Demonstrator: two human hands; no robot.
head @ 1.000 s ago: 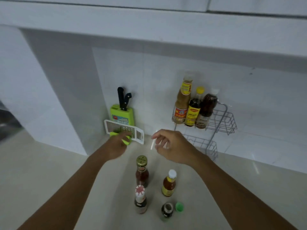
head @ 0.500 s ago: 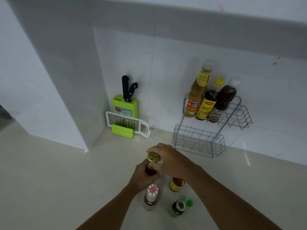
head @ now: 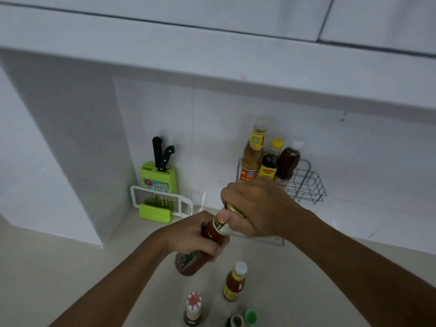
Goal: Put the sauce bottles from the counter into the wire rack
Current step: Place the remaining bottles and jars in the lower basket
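A dark red sauce bottle (head: 188,260) with a gold cap is lifted off the counter and tilted. My left hand (head: 191,234) grips its body and my right hand (head: 257,208) closes over its cap and neck. The wire rack (head: 306,182) stands against the back wall, its upper tier holding three bottles (head: 269,161); my right hand hides most of its lower tier. On the counter below stand an orange bottle with a white cap (head: 234,282), a bottle with a red and white cap (head: 193,308), and a small dark bottle (head: 236,320) at the frame's bottom edge.
A green knife block (head: 158,178) with two black-handled knives stands at the back left, a white and green grater (head: 160,204) leaning before it. A loose green cap (head: 250,316) lies near the small dark bottle. A white wall juts out on the left; a shelf overhangs above.
Both hands came down from near the grater onto the gold-capped bottle, then lifted it off the counter and tilted it toward the rack.
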